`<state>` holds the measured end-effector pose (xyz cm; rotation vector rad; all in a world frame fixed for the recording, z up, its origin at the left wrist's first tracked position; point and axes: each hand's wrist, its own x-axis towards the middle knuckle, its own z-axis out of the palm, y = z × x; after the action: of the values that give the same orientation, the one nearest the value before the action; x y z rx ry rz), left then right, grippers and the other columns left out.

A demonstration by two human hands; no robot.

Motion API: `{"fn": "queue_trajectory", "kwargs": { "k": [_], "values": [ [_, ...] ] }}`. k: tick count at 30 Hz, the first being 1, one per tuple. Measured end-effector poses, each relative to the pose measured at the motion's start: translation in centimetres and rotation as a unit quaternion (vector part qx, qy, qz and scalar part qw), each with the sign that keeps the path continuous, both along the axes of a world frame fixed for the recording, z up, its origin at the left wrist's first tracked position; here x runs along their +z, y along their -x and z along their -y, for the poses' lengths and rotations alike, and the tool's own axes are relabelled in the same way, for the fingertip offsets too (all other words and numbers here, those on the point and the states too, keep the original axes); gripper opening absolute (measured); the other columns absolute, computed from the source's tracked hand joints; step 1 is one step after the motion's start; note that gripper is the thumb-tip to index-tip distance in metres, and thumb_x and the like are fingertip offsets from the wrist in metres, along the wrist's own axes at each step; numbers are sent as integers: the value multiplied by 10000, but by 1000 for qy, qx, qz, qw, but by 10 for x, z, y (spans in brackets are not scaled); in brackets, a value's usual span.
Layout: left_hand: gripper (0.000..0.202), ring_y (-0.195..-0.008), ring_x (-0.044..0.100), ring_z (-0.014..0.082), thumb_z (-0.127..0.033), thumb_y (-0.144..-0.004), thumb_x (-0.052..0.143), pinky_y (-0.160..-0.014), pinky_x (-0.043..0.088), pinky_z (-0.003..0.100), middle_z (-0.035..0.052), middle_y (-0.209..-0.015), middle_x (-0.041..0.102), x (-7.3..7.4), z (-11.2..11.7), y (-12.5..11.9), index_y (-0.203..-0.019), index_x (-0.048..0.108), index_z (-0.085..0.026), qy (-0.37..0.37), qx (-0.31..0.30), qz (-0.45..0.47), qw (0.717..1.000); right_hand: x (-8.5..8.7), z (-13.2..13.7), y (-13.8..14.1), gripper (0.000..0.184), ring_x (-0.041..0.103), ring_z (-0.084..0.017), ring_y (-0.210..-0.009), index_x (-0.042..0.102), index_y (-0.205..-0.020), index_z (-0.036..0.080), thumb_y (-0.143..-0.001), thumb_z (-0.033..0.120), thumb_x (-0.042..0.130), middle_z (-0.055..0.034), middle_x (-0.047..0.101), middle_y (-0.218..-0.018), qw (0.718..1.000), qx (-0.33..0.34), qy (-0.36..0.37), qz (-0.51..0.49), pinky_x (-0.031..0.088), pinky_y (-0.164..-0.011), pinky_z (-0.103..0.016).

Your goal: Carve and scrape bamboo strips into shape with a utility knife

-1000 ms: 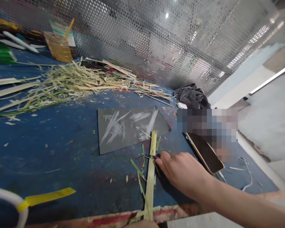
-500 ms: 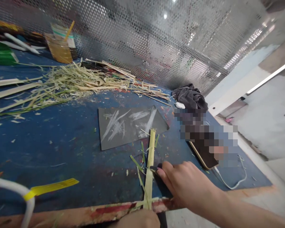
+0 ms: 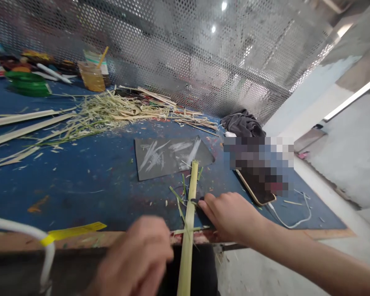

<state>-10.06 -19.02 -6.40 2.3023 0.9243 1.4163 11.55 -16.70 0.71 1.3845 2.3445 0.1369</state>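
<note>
A long pale-green bamboo strip (image 3: 189,213) lies across the table's front edge, its near end reaching over my lap. My right hand (image 3: 230,211) is closed around a dark knife (image 3: 200,201), mostly hidden by the fingers, and its dark tip lies across the strip. My left hand (image 3: 138,250) is to the left of the strip, off the table's edge and apart from the strip; its fingers look curled but are smeared by motion. Thin green shavings (image 3: 180,197) lie beside the strip. Its far end overlaps a grey sandpaper sheet (image 3: 151,158) with white scuffs.
A heap of bamboo shavings (image 3: 105,109) and long strips (image 3: 27,129) are at the back left, near a jar (image 3: 92,78). To the right lie a phone (image 3: 254,185) with a white cable and a dark cloth (image 3: 243,123). A white tube (image 3: 18,224) curves at the left.
My left hand has come up into view and moved left, away from the strip. More of the strip's near end shows. My right hand stays at the strip; the view has shifted.
</note>
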Motion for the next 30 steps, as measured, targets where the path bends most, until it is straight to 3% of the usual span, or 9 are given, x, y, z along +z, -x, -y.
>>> {"fn": "queue_trajectory", "kwargs": {
  "k": [5,7,11,14,17,22,26,28,30],
  "values": [
    [293,-850,627,203,-228,-909,333,-751,499,322,36,-942,640,65,-80,-17,-982,617,-207,52,64,-198,977,1,-1,-5,319,658,-226,-584,608,-873,170,-956,305,331,-77,666,-715,998,12,-55,-16,299,-443,-275],
    [334,-943,614,229,-194,-885,341,-848,468,359,65,-1016,643,70,-113,-41,-1052,630,-167,61,68,-280,956,1,-2,-5,358,659,-233,-594,613,-832,160,-964,295,308,-87,653,-660,996,19,-88,-8,318,-459,-275],
    [434,-1265,421,237,-326,-911,393,-1057,314,347,59,-1365,486,56,-153,-80,-1308,493,-182,74,-146,-396,903,5,-3,-2,352,666,-245,-630,625,-827,141,-963,255,321,-108,664,-685,996,42,-77,12,368,-489,-283],
    [487,-1418,95,295,-384,-940,333,-1123,106,504,66,-1511,283,45,-158,-88,-1396,380,-219,63,-136,-465,872,10,-4,0,295,670,-242,-685,637,-869,140,-944,198,358,-110,678,-754,997,55,-48,15,389,-527,-284],
    [492,-1424,-30,309,-400,-955,302,-1094,23,595,60,-1544,190,43,-157,-87,-1427,316,-260,84,-100,-484,865,9,2,2,279,666,-235,-697,643,-906,137,-940,189,371,-106,673,-743,998,54,-41,13,376,-536,-275],
    [532,-1425,-21,308,-429,-953,314,-1090,15,605,68,-1543,188,45,-156,-88,-1451,249,-254,100,-86,-462,877,9,41,12,347,618,-168,-576,644,-853,180,-967,306,341,-50,650,-671,999,41,7,-26,307,-500,-254],
    [564,-1425,35,305,-463,-932,374,-1094,53,614,65,-1522,258,41,-152,-84,-1439,276,-238,83,-80,-412,904,16,76,10,376,522,-111,-516,582,-774,188,-977,326,297,-7,609,-655,984,13,29,-177,261,-510,-261],
    [564,-1423,69,298,-463,-922,409,-1101,73,604,59,-1505,299,37,-151,-81,-1424,302,-229,61,-62,-377,922,14,86,4,383,457,-103,-503,495,-711,201,-983,345,266,27,522,-593,953,-30,-14,-301,263,-522,-259],
    [512,-1410,141,290,-409,-920,436,-1115,124,563,69,-1458,382,36,-153,-79,-1385,368,-205,42,-33,-337,940,4,91,1,395,413,-108,-504,389,-662,223,-985,381,225,49,417,-554,895,-94,-81,-428,277,-528,-250]
  ]
}}
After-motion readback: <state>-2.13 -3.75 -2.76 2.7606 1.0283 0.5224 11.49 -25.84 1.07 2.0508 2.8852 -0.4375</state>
